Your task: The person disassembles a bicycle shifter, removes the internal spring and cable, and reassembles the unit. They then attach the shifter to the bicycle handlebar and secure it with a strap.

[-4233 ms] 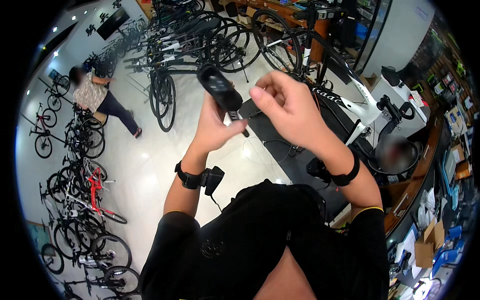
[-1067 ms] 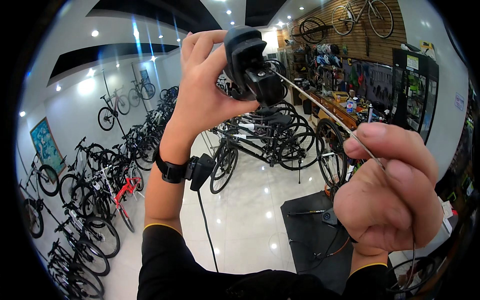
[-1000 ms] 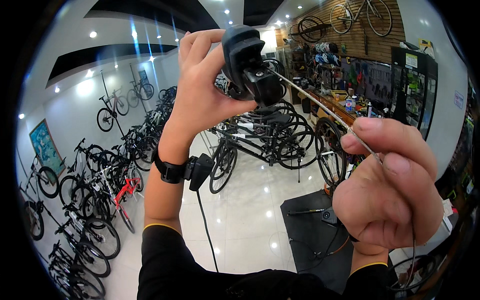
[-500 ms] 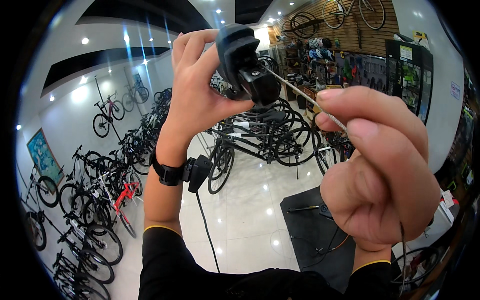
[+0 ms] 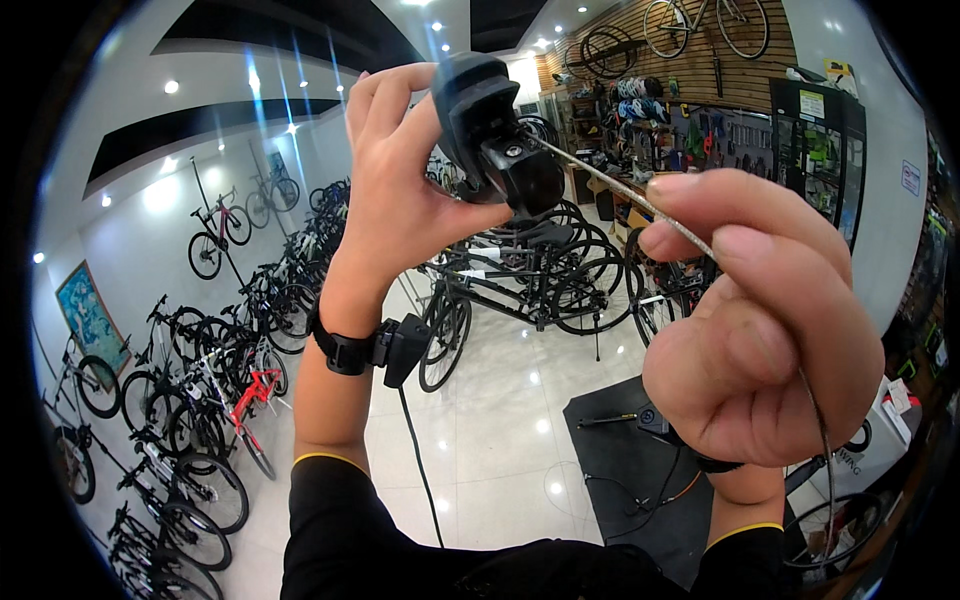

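- A black curved bike part (image 5: 530,180) is held raised in the left hand (image 5: 393,180); 1 screw (image 5: 514,151) is shown on its block-like end.
- A thin grey wire (image 5: 592,168) is pinched in the right hand (image 5: 765,335), slanted up to the part, its rest hung below.

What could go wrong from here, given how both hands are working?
1. The thin cable is pinched between the fingers of the right hand and runs to the black part; pushed at an angle, it might bend or fray.
2. The left hand holds that part raised, so a slip could drop it, perhaps onto the tiled floor.
3. The cord hanging from the left wrist device might snag.
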A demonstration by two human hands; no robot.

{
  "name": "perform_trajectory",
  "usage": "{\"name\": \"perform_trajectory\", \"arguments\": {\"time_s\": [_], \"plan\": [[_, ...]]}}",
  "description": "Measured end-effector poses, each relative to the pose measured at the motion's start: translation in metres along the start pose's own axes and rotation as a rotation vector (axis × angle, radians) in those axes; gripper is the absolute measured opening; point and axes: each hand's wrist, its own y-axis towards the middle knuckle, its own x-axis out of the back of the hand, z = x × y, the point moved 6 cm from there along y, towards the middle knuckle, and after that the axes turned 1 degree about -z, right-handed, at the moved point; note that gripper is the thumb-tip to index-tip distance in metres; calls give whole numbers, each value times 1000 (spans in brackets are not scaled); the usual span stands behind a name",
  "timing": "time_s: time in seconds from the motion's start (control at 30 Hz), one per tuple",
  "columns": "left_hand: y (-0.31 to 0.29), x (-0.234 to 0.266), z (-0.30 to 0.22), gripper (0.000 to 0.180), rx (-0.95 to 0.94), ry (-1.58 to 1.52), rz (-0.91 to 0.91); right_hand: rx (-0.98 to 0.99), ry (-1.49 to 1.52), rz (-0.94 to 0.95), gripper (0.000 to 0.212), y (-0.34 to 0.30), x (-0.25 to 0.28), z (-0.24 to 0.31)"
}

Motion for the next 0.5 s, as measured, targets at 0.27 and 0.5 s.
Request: {"name": "perform_trajectory", "arguments": {"time_s": [0.27, 0.5], "plan": [[0, 3, -2, 59, 38, 39, -10, 28, -53, -48, 24, -11, 7, 9], [1, 1, -5, 61, 31, 45, -67, -12, -12, 3, 21, -9, 5, 7]]}}
